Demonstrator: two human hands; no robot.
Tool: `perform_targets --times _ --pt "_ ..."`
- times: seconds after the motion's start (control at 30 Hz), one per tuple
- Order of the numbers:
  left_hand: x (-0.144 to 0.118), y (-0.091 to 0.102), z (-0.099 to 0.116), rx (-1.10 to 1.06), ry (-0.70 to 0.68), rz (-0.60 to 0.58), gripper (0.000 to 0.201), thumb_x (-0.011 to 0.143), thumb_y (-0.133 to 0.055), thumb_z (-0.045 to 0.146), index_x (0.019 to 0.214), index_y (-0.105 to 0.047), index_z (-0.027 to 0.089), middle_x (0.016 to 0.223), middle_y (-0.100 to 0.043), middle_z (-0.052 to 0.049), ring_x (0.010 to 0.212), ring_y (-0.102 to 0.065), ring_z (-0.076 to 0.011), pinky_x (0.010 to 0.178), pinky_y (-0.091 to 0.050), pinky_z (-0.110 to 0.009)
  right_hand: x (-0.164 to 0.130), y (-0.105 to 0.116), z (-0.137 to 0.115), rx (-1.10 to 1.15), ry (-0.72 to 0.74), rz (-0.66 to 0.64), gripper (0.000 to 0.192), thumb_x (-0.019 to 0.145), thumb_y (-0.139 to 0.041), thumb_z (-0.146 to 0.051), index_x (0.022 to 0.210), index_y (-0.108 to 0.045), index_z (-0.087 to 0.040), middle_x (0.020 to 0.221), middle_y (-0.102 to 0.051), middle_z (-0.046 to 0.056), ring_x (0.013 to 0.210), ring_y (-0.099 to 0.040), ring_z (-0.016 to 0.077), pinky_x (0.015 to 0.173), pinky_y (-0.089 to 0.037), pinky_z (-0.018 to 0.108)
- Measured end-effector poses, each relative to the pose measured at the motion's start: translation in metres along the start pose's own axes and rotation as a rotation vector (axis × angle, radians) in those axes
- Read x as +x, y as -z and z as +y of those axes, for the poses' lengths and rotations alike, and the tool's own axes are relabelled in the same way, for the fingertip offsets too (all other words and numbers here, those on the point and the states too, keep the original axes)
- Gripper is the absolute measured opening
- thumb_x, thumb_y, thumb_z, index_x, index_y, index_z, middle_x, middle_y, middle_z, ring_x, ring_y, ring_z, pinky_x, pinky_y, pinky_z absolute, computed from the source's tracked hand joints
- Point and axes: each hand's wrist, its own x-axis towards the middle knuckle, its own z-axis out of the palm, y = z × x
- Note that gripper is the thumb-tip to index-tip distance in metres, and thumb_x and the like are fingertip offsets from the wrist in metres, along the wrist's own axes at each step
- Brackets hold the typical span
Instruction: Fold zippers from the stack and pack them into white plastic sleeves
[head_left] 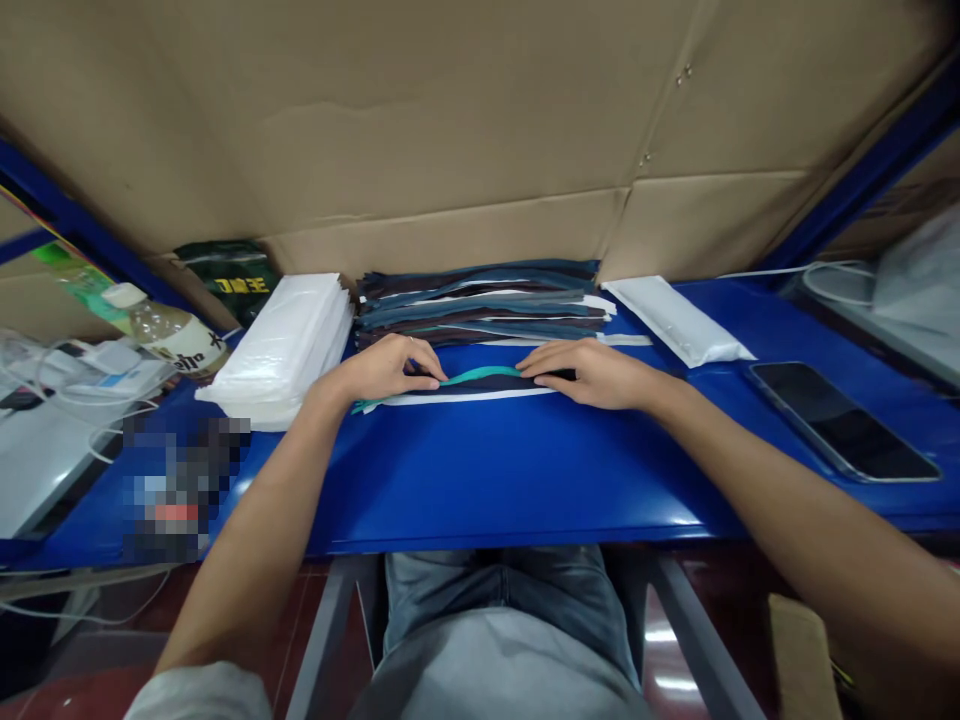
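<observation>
A narrow green fabric strip bows upward slightly between my hands. My left hand pinches its left part between thumb and fingers. At its right part, my right hand is closed on it the same way. Under the green strip lies a dark strip, and a white strip runs along the near side. Loose green ends poke out left of my left hand. Just behind my hands is a pile of long strips in dark blue, brown and white.
A stack of white padded packets stands left of the pile; one white packet lies to the right. A phone rests on the blue table. At the left are a bottle, a dark green bag and cables. Cardboard walls the back.
</observation>
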Motion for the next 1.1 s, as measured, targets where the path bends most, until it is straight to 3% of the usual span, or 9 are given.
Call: perform_targets --times 0.1,0.23,0.27,0.43,0.73,0.87,0.97,1.03,1.1 --pt "-0.009 0.008 -0.009 0.031 0.070 0.082 0.023 0.100 -0.077 0.049 0.103 -0.090 0.030 0.114 -0.084 -0.008 0.105 -0.079 -0.0248 0.087 -0.064 -0.035 0.000 0.001 -0.002 0.007 0.020 0.016 0.029 0.109 -0.065 -0.025 0.128 -0.087 -0.029 0.137 -0.082 0.005 0.131 -0.076 0.0291 0.115 -0.060 0.049" --pt "-0.018 0.011 -0.029 0.314 0.404 0.509 0.029 0.102 -0.070 0.034 0.124 -0.084 0.020 0.117 -0.081 -0.013 0.093 -0.077 -0.0243 0.093 -0.065 -0.041 0.001 0.003 -0.004 -0.029 0.035 0.108 0.030 0.109 -0.065 -0.030 0.133 -0.084 -0.028 0.138 -0.081 0.008 0.131 -0.074 0.0315 0.113 -0.060 0.053" --pt "-0.019 0.010 -0.033 0.404 0.485 0.563 0.033 0.101 -0.070 0.028 0.130 -0.081 0.018 0.122 -0.079 -0.015 0.095 -0.077 -0.0253 0.097 -0.065 -0.043 0.001 0.003 -0.004 -0.038 0.034 0.135 0.031 0.110 -0.065 -0.030 0.134 -0.083 -0.028 0.137 -0.081 0.009 0.130 -0.074 0.0318 0.113 -0.059 0.054" --pt "-0.020 0.004 -0.042 0.629 0.664 0.493 0.041 0.103 -0.062 0.017 0.142 -0.074 0.014 0.137 -0.074 -0.021 0.123 -0.074 -0.0368 0.111 -0.060 -0.052 0.003 0.003 -0.006 -0.044 0.030 0.147 0.028 0.111 -0.062 -0.032 0.129 -0.083 -0.027 0.131 -0.082 0.009 0.124 -0.075 0.0304 0.111 -0.060 0.053" --pt "-0.017 0.006 -0.059 0.576 0.758 0.504 0.033 0.100 -0.066 0.013 0.130 -0.077 0.016 0.126 -0.076 -0.021 0.120 -0.074 -0.0406 0.108 -0.060 -0.057 0.006 -0.003 -0.005 -0.012 0.032 0.128 0.026 0.112 -0.061 -0.034 0.122 -0.084 -0.027 0.124 -0.083 0.008 0.119 -0.075 0.0297 0.105 -0.062 0.051" --pt "-0.016 0.007 -0.050 0.586 0.696 0.577 0.027 0.102 -0.060 0.015 0.121 -0.080 0.017 0.125 -0.075 -0.023 0.123 -0.071 -0.0435 0.112 -0.056 -0.063 0.005 -0.003 -0.004 -0.024 0.028 0.129 0.026 0.112 -0.062 -0.035 0.124 -0.083 -0.027 0.126 -0.082 0.009 0.119 -0.075 0.0301 0.106 -0.062 0.052" --pt "-0.016 0.009 -0.039 0.559 0.614 0.670 0.028 0.106 -0.057 0.021 0.119 -0.081 0.018 0.116 -0.079 -0.020 0.113 -0.076 -0.0401 0.107 -0.059 -0.063 0.005 -0.001 -0.007 -0.041 0.020 0.136 0.027 0.112 -0.061 -0.035 0.127 -0.082 -0.027 0.130 -0.081 0.010 0.123 -0.075 0.0306 0.111 -0.060 0.052" --pt "-0.012 0.006 -0.029 0.428 0.545 0.719 0.025 0.107 -0.060 0.027 0.116 -0.082 0.021 0.103 -0.082 -0.015 0.099 -0.080 -0.0335 0.099 -0.064 -0.055 0.006 -0.002 -0.013 -0.049 0.015 0.156 0.029 0.113 -0.060 -0.035 0.131 -0.081 -0.026 0.133 -0.080 0.011 0.127 -0.073 0.0313 0.114 -0.058 0.054" --pt "-0.002 -0.001 -0.017 0.124 0.469 0.734 0.025 0.106 -0.067 0.037 0.116 -0.082 0.020 0.094 -0.083 -0.012 0.086 -0.081 -0.0276 0.088 -0.069 -0.047 0.009 -0.003 -0.022 -0.046 0.011 0.186 0.031 0.113 -0.060 -0.034 0.137 -0.078 -0.026 0.137 -0.079 0.011 0.130 -0.072 0.0320 0.116 -0.057 0.055"
